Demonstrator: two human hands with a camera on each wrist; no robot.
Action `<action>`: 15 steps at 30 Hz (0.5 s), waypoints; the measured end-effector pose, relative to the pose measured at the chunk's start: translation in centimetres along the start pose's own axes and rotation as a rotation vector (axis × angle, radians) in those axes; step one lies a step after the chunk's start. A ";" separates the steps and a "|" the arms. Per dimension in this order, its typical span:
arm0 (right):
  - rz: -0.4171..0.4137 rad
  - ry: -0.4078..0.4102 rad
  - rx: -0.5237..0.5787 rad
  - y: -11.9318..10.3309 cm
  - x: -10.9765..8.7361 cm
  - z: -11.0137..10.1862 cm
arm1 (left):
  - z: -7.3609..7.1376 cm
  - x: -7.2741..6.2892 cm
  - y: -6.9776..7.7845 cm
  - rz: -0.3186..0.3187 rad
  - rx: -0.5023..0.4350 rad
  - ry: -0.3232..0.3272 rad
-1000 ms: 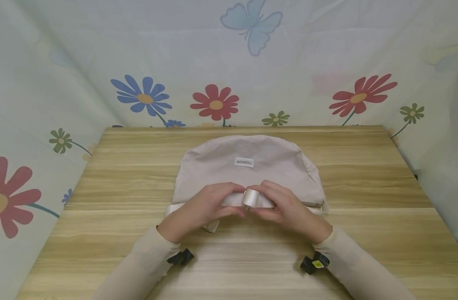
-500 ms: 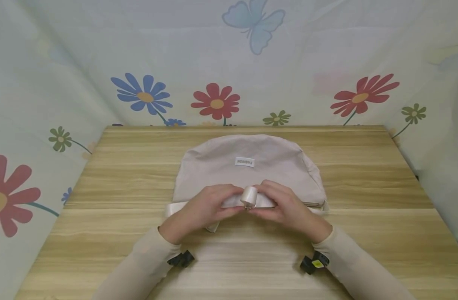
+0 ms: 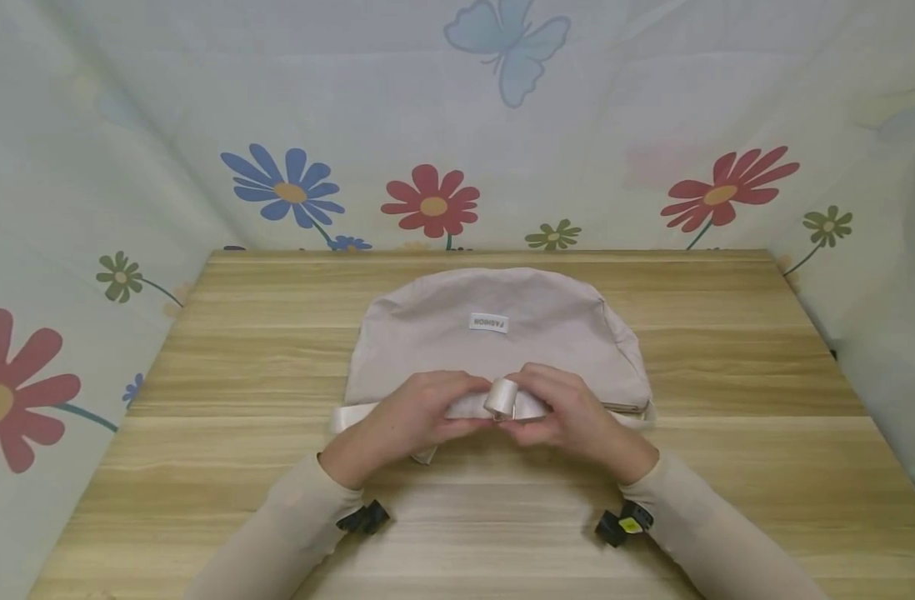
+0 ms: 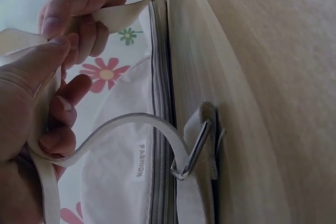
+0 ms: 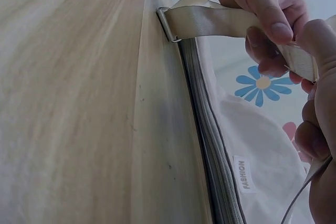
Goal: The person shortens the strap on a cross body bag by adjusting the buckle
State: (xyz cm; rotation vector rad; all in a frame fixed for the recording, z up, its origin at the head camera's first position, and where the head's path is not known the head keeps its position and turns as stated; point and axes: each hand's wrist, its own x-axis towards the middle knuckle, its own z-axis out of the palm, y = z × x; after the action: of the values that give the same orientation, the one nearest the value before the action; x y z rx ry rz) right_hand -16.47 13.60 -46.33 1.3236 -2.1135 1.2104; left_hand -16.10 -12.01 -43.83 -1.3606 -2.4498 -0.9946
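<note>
A pale pink fabric bag (image 3: pixel 427 342) with a white FASHION label (image 3: pixel 489 323) lies on the wooden table, its zipper (image 4: pixel 160 145) along the near edge. Above that edge both hands work on its cream webbing strap (image 5: pixel 210 22). My left hand (image 3: pixel 408 417) pinches the strap between thumb and curled fingers. Close beside it, my right hand (image 3: pixel 577 412) grips the neighbouring stretch. A short strap loop (image 3: pixel 501 396) stands up between the fingertips. One metal ring (image 4: pixel 198 148) carries the strap at the bag's left end; another metal ring (image 5: pixel 167 24) does so at its right end.
The bag rests on a wood-grain table (image 3: pixel 225 433). Behind and beside it hangs a white sheet (image 3: pixel 367 92) printed with flowers and a butterfly. Black wrist cameras sit at both cuffs, including the left camera (image 3: pixel 365 518).
The strap loop between the fingertips has tilted and shifted slightly, and more of the strap shows beside it. Both hands stay almost in place, the right wrist edging left. The bag has not moved.
</note>
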 end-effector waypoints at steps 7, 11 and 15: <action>-0.017 0.027 -0.001 0.0 0.1 0.1 | -0.3 -0.1 0.2 -0.034 -0.003 -0.010; -0.005 0.024 -0.006 0.0 0.0 0.1 | -0.4 -0.2 0.2 -0.035 -0.006 -0.018; 0.004 0.027 -0.009 0.0 0.0 0.1 | -0.7 -0.5 0.1 -0.032 0.012 -0.018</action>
State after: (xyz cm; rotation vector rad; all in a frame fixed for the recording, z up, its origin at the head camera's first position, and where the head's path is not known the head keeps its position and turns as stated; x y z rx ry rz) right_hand -16.47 13.54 -46.37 1.2921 -2.1016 1.2125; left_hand -15.83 -12.69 -43.47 -1.3364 -2.4942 -0.9769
